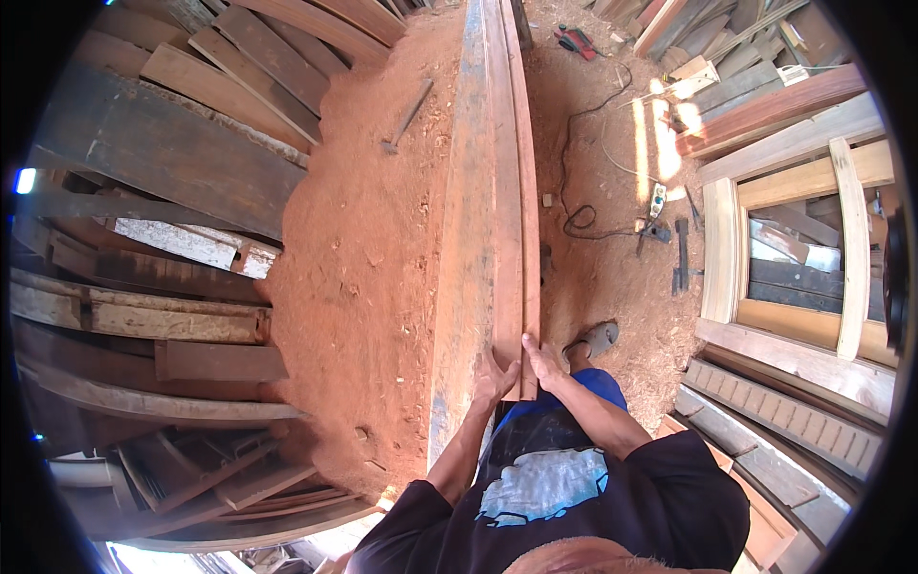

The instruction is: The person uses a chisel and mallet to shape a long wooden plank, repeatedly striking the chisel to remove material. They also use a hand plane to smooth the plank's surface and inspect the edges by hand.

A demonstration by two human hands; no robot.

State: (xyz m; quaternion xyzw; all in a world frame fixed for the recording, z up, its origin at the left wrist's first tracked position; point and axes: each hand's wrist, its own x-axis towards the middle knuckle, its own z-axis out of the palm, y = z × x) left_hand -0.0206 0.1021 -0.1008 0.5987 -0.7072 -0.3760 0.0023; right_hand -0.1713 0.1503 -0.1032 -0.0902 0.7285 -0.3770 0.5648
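Two long reddish wooden planks [521, 239] lie side by side, running away from me along a wider, weathered beam [464, 239]. At their near end, my left hand [494, 379] grips the left edge, its thumb toward the middle. My right hand [545, 365] holds the right edge, with fingers pressed against the side and top. The undersides of the planks and some of my fingertips are hidden.
Reddish sawdust covers the ground, where a hammer [408, 117] lies to the left. On the right are a red power tool [576, 42], a dark cable [566, 182], a power strip [657, 201] and a wooden frame [724, 249]. Stacked boards [182, 143] line the left side.
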